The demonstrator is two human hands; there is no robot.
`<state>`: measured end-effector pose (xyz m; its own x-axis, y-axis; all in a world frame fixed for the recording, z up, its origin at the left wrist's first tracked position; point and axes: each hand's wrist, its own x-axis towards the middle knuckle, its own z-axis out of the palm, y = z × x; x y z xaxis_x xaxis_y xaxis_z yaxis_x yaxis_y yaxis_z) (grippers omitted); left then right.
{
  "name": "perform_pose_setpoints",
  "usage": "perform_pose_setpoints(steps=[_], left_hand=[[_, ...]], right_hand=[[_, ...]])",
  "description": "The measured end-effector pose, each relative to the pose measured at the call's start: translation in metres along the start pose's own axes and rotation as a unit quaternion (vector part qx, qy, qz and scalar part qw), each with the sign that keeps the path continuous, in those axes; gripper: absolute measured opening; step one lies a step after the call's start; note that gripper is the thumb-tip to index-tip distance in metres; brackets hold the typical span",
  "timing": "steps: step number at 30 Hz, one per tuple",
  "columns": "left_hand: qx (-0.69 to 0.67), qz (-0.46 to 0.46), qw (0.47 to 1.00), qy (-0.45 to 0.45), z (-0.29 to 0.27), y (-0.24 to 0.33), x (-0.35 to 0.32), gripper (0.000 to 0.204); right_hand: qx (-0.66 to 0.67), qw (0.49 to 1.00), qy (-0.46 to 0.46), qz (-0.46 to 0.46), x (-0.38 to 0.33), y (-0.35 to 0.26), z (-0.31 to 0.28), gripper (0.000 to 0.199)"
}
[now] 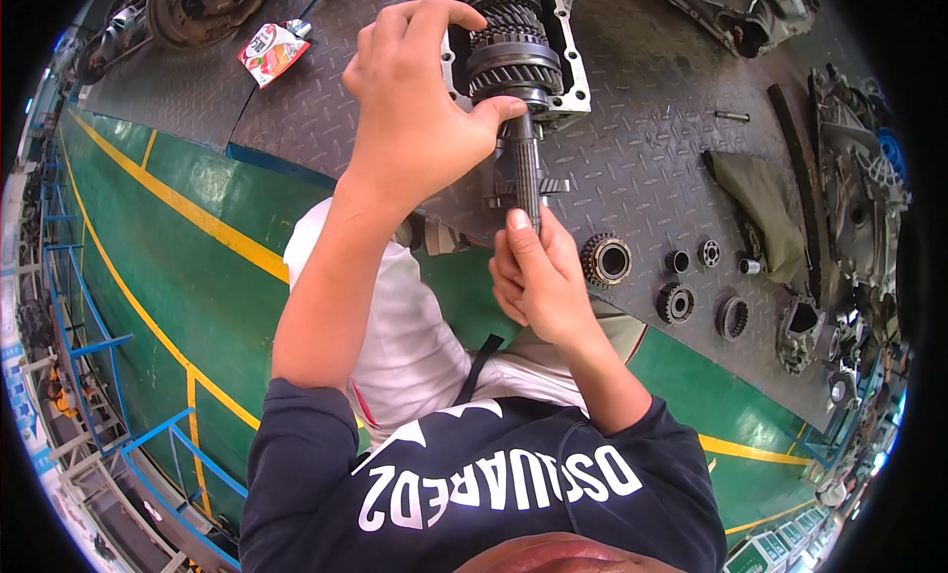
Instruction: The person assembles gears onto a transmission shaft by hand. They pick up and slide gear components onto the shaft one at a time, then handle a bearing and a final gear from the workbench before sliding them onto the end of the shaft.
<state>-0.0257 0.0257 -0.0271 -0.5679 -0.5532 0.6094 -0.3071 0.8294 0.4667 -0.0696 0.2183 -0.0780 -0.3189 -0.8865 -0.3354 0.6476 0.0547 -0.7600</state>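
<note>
A gear shaft with several dark helical gears lies in a pale metal gearbox housing. Its splined end sticks out toward me. My left hand arches over the gears from the left, index fingertip on a far gear and thumb at the near end of the stack; its other fingertips are hidden. My right hand is wrapped around the splined end, thumb on top. Beside the shaft, below the housing, a smaller toothed part is partly hidden.
A ribbed gear ring and several small rings and bearings, including a toothed ring, lie right on the diamond-plate bench. Beyond them are an olive cloth and metal castings. A red-white pouch lies left.
</note>
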Motion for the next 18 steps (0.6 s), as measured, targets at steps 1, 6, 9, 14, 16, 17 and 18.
perform_pose_setpoints(steps=[1, 6, 9, 14, 16, 17, 18], left_hand=[[-0.003, -0.003, 1.0, 0.0, -0.001, -0.001, 0.0, 0.068], [-0.015, -0.004, 1.0, 0.0, -0.009, -0.008, 0.001, 0.067], [-0.042, -0.016, 0.999, -0.025, -0.01, -0.017, 0.001, 0.068], [-0.041, -0.028, 0.998, -0.029, -0.014, -0.023, -0.001, 0.068], [-0.041, -0.028, 0.998, -0.026, -0.017, -0.028, -0.002, 0.068], [-0.041, -0.027, 0.998, -0.024, -0.019, -0.03, -0.003, 0.067], [-0.04, -0.028, 0.999, -0.024, -0.02, -0.031, -0.003, 0.067]], right_hand=[[0.001, 1.0, 0.0, 0.0, 0.001, 0.003, 0.003, 0.027], [0.072, 0.997, -0.038, -0.008, 0.006, 0.015, 0.013, 0.031], [0.099, 0.994, -0.047, -0.006, 0.007, 0.017, 0.022, 0.034], [0.176, 0.983, -0.052, 0.023, 0.013, 0.02, 0.033, 0.038], [0.197, 0.978, -0.059, 0.028, 0.016, 0.023, 0.042, 0.038], [0.218, 0.973, -0.063, 0.031, 0.018, 0.025, 0.046, 0.039], [0.229, 0.97, -0.073, 0.026, 0.021, 0.03, 0.049, 0.041]])
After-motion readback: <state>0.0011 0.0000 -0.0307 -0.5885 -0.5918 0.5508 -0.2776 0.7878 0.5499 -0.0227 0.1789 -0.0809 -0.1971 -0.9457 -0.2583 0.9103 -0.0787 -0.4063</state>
